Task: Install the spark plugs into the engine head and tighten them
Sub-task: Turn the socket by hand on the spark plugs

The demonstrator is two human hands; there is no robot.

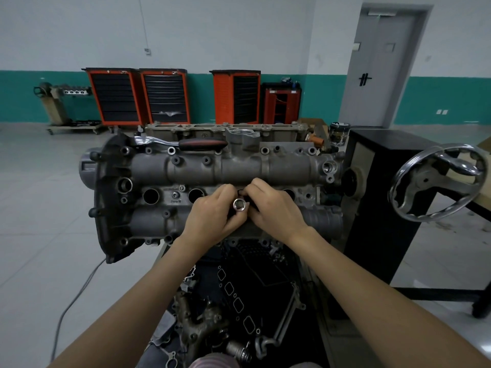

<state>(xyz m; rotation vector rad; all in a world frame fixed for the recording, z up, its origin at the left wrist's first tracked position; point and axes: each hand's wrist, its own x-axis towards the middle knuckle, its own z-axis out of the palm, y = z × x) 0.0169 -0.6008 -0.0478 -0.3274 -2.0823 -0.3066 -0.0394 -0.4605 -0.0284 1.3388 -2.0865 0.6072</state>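
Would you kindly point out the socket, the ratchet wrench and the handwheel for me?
socket (239,204): head view, on its open shiny end between the two hands.
ratchet wrench (202,142): head view, on its black and red handle, lying atop the engine head.
handwheel (414,168): head view, on its chrome rim, upper left.

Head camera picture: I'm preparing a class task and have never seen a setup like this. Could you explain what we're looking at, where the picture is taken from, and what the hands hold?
The camera sits on the person's head, looking forward and down at their bare hands. The big grey metal block is an engine head on a stand, with a row of round plug holes. The left hand and right hand together hold a shiny socket tool over one hole. A ratchet wrench lies on top of the engine. A chrome handwheel is at the right, orange tool cabinets behind.
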